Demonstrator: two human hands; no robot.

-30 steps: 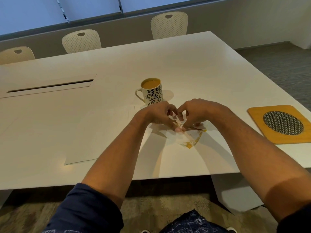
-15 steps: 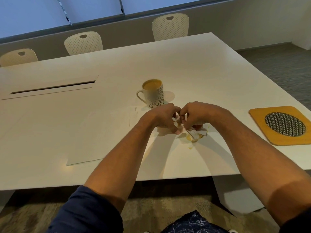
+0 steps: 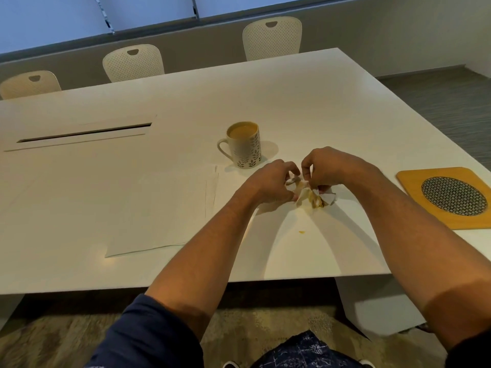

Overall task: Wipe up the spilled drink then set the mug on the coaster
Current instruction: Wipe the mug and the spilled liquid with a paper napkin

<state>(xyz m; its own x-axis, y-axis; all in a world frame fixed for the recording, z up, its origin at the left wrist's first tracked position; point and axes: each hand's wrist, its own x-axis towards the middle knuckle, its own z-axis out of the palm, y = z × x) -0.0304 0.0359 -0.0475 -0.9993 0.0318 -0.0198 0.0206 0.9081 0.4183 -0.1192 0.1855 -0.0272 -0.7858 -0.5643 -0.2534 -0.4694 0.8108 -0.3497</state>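
Head view: left hand (image 3: 268, 181) & right hand (image 3: 322, 168) both pinch a crumpled, stained tissue (image 3: 309, 193), wadded just in front of the mug (image 3: 245, 144). Mug is upright, nearly full, handle pointing away from the coaster (image 3: 446, 196), which sits well to the mug's right. Small drop (image 3: 301, 231) remains nearer the person than the mug.

Risks: soggy wad may tear or smear; a knuckle could bump the mug, it's close.

White table (image 3: 292, 102), cable slot (image 3: 85, 132) left of mug, three chairs beyond.
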